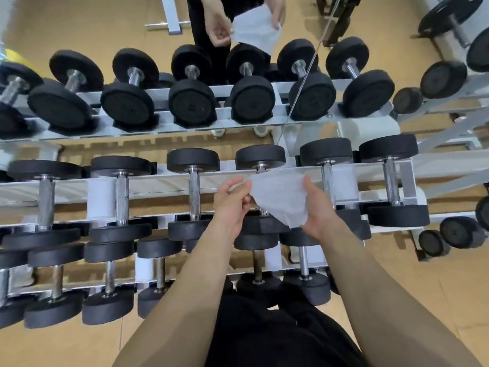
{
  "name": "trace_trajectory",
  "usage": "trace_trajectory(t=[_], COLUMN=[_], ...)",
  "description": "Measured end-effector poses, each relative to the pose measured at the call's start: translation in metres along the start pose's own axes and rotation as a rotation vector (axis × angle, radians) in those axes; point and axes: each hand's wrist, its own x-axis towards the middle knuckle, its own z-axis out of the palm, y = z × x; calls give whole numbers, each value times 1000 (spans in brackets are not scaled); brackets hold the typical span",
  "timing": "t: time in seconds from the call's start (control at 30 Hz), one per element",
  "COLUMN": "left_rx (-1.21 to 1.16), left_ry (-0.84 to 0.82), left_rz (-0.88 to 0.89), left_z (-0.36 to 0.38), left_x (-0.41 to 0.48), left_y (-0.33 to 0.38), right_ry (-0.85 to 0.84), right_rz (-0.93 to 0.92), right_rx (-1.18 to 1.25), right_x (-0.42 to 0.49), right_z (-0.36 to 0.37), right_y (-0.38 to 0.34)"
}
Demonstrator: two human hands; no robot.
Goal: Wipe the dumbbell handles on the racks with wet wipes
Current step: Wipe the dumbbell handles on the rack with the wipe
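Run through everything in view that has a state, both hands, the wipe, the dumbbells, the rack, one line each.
Wet wipe: opened out, held between both hands over a dumbbell handle; contact unclear.
Left hand: pinches one edge of the wipe.
Right hand: grips the wipe's other side.
Dumbbells: all seated in their cradles, none lifted.
Rack: two tiers, both loaded.

Across scene: white metal two-tier rack (164, 185). On far upper tier: row of black round-headed steel-handled dumbbells (194, 192). On near lower tier: second dumbbell row (109, 279). Over upper tier, right of centre: crumpled white wet wipe (280, 200), left hand (231, 200) at its left, right hand (318, 210) at its right. Far behind rack: wall mirror (79, 27).
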Motion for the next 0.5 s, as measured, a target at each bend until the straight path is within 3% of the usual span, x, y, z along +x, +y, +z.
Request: trace_trajectory(t=[0.1, 0.17, 0.2, 0.27, 0.37, 0.43, 0.5], left_rx=[133, 183, 203, 276, 433, 540, 612], left_ry=[201, 313, 357, 453, 575, 630, 696], left_rz=[149, 206, 223, 254, 253, 273, 311], left_z=[4, 8, 10, 18, 31, 37, 40], left_x=[12, 21, 25, 34, 49, 60, 68], left_y=[-3, -12, -19, -40, -72, -89, -98], right_ry=[92, 146, 126, -52, -399, -642, -782], right_rz=[-47, -262, -434, -801, -1080, -1190, -1288], right_rx=[-110, -308, -516, -1041, -1795, -2053, -2175], right_x=[8, 16, 22, 38, 96, 137, 164], right_z=[10, 14, 13, 10, -15, -39, -54], right_y=[-5, -12, -15, -14, 6, 21, 22])
